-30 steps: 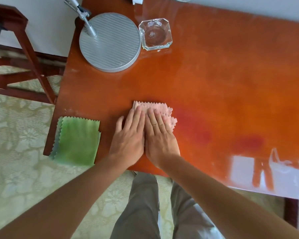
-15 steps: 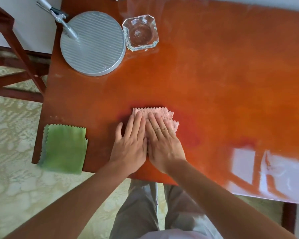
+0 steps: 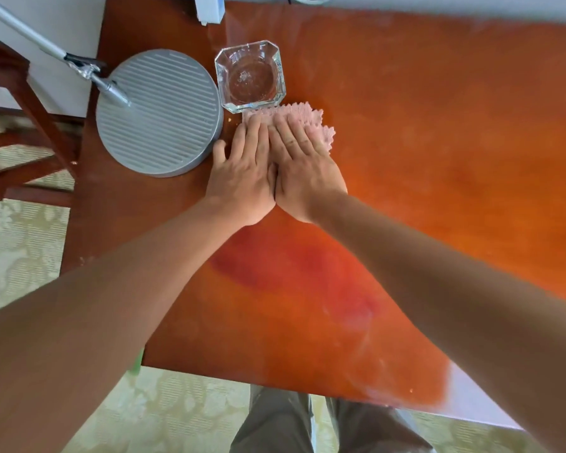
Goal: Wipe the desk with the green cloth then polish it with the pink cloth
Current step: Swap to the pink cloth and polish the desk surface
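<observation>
The pink cloth lies flat on the glossy orange-brown desk, its far edge touching the glass ashtray. My left hand and my right hand press on it side by side with straight fingers, covering most of it. Only a sliver of the green cloth shows at the desk's near edge; my left forearm hides the rest.
A round grey lamp base with a metal arm stands just left of my hands. A square glass ashtray sits right behind the cloth. A white object is at the back edge. A wooden chair stands left of the desk.
Both hands have slid the pink cloth away from me across the desk, from the near middle up to the ashtray and lamp base. My left forearm now covers the green cloth.
</observation>
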Demonstrator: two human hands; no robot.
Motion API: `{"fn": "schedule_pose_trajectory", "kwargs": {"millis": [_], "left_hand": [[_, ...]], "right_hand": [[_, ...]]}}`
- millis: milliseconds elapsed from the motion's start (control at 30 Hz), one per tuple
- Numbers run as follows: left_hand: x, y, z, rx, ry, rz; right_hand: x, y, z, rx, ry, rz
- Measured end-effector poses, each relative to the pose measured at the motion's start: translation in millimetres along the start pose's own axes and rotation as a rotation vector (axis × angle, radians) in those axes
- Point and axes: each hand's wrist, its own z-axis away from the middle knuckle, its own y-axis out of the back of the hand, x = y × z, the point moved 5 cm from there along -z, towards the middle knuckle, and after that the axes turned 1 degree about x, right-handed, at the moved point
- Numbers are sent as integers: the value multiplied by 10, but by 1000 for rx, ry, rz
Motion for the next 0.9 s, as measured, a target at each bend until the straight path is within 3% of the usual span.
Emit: {"fn": "schedule_pose_trajectory", "kwargs": {"millis": [200,600,900], "left_hand": [[92,-19,258,11,-88,13],[661,-439,1679,-40,-246,54],[683,-425,1620,-89,-266,48]], "right_hand": [[-53,-103,403,-2,-52,2],[-515,-667,1998,17,-176,-44],[-423,-655,1955,-24,-179,-148]]}}
